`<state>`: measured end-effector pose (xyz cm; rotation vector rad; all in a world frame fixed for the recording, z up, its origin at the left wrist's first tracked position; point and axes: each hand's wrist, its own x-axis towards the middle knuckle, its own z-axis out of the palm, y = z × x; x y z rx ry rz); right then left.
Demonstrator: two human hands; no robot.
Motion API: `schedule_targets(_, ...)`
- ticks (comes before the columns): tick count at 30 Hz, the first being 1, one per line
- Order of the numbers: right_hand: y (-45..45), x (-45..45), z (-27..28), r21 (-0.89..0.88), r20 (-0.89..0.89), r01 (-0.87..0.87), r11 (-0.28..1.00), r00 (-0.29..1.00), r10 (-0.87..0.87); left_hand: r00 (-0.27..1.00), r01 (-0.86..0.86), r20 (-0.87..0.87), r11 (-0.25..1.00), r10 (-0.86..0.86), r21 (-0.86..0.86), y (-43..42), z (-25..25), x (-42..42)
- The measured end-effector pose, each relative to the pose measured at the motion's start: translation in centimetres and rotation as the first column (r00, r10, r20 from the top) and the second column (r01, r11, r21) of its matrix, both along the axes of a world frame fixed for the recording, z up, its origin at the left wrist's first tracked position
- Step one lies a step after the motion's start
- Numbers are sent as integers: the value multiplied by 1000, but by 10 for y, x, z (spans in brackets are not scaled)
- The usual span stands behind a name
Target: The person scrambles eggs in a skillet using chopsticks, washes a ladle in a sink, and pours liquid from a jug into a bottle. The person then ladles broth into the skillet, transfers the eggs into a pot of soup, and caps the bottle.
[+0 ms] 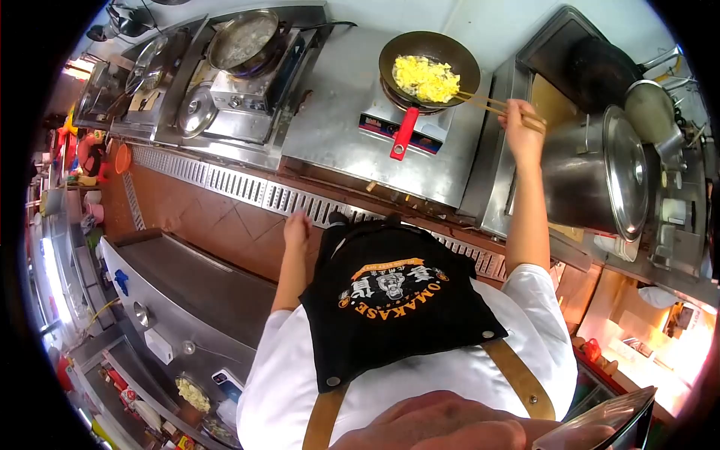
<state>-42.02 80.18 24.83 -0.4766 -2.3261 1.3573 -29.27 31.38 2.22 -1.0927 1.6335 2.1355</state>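
Note:
My right hand (520,129) is closed around a pair of long wooden chopsticks (489,103). Their far ends reach over the rim of a dark frying pan (471,67) and touch the right side of yellow scrambled eggs (424,77). The pan's red handle (404,133) points toward me, with no hand on it. Underneath stands a portable stove (442,131) on the steel counter. My left hand (298,228) hangs low beside the black apron (390,289), its fingers curled in and nothing visible in them.
A large lidded steel pot (577,176) stands right of my right arm. To the left, a wok of liquid (244,39) sits on another burner, with a metal lid (196,109) beside it. Behind my left side runs a steel work counter (202,304). A floor drain grate (229,180) edges the stove counter.

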Motion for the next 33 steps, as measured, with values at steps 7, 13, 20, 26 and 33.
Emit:
schedule_targets(7, -42, -60, -32, -141, -76, -131, 981, 990, 121, 881, 467, 305, 558, -363, -686, -125, -199, 202)
schedule_targets(13, -57, -52, -34, -276, -32, -302, 912, 952, 306, 785, 606, 482, 643, -389, -469, -123, -159, 233)
schedule_targets(20, 6, -44, -32, -9, 14, -79, 997, 997, 80, 920, -173, 350, 984, 176, -40, -103, -113, 126)
schedule_targets(26, -21, -91, -83, -176, -149, -193, 965, 975, 167, 929, 304, 271, 937, -251, -174, -44, -73, 15)
schedule_targets(33, -63, -64, -48, -278, -99, -296, 914, 955, 279, 767, 641, -84, 756, -636, 133, 107, 6, -102)
